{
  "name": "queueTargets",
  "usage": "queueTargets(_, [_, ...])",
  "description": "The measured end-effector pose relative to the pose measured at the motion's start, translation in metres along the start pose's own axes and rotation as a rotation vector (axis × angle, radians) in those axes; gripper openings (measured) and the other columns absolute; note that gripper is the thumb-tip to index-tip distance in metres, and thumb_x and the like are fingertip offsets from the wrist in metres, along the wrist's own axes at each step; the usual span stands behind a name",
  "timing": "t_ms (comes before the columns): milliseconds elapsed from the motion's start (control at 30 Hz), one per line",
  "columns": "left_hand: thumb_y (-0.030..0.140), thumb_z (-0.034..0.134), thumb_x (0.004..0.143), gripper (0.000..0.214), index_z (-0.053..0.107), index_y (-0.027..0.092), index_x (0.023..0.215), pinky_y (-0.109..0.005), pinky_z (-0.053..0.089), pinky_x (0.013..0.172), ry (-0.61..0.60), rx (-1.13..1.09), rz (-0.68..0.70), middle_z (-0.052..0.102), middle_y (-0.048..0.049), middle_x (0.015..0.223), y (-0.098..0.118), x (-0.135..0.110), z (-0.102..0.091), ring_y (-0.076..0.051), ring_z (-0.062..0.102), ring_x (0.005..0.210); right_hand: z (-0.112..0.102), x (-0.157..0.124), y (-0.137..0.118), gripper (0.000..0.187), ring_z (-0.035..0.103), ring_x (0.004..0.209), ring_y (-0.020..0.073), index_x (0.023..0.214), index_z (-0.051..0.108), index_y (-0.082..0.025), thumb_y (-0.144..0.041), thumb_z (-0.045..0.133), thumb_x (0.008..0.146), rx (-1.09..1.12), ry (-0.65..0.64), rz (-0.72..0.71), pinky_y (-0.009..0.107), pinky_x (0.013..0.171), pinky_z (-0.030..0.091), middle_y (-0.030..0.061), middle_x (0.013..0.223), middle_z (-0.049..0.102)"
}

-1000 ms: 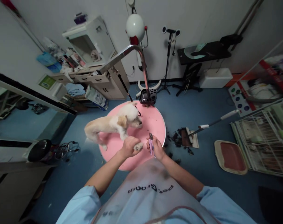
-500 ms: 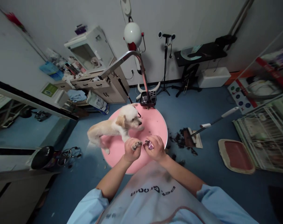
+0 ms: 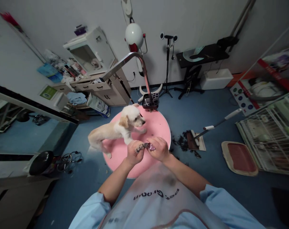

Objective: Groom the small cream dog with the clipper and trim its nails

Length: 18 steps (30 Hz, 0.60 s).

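Grooming room, round pink tabletop [image 3: 158, 127]. Left hand [image 3: 133, 154] grips dog's paw [image 3: 139, 147], lifted since a second ago; right hand [image 3: 160, 149] has brought purple clippers [image 3: 149, 146] against it, at 3 o'clock.

A small cream dog [image 3: 115, 128] stands on a round pink bench [image 3: 158, 127], head toward a metal arm [image 3: 132, 62] clamped at the far rim. The left hand [image 3: 133, 154] holds the dog's front paw [image 3: 139, 147] turned up. The right hand [image 3: 160, 149] grips purple clippers [image 3: 149, 146] with the tip at the paw. Dark hair clippings [image 3: 180, 141] lie on the blue floor beside a dustpan [image 3: 194, 140].
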<state>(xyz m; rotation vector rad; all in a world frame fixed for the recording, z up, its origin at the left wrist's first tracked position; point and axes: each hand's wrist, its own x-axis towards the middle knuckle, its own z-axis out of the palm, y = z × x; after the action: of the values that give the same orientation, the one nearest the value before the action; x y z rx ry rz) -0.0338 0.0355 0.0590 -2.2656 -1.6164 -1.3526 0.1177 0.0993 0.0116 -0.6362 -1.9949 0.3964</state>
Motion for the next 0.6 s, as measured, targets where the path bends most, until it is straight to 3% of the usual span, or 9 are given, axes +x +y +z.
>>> queueTargets(233, [0.033,0.036,0.100,0.036,0.056,0.020,0.074,-0.029,0.039,0.056,-0.077,0.012,0.019,0.061,-0.0035,0.060,-0.003,0.001,0.002,-0.015,0.056,0.056,-0.002,0.002,0.006,0.020,0.061,0.073,0.0210,0.106,0.068,-0.022,-0.023,0.060,0.088,-0.008,0.001,0.027,0.033,0.069,0.045,0.0060,0.077,0.065])
queueTargets(467, [0.030,0.040,0.099,0.030,0.058,0.020,0.077,-0.030,0.043,0.059,-0.139,-0.032,0.023,0.065,-0.0045,0.063,-0.008,-0.001,0.003,-0.016,0.060,0.058,-0.012,0.010,0.010,0.022,0.060,0.075,0.0209,0.108,0.069,-0.022,-0.023,0.061,0.087,-0.092,0.029,-0.083,0.034,0.069,0.043,0.0063,0.080,0.067])
queueTargets(600, [0.031,0.040,0.098,0.032,0.057,0.020,0.074,-0.030,0.043,0.059,-0.170,-0.026,0.000,0.065,-0.0042,0.062,-0.008,-0.001,0.003,-0.016,0.060,0.058,-0.014,0.010,0.009,0.025,0.059,0.076,0.0209,0.111,0.069,-0.023,-0.023,0.062,0.086,-0.077,0.007,-0.076,0.034,0.071,0.042,0.0062,0.081,0.066])
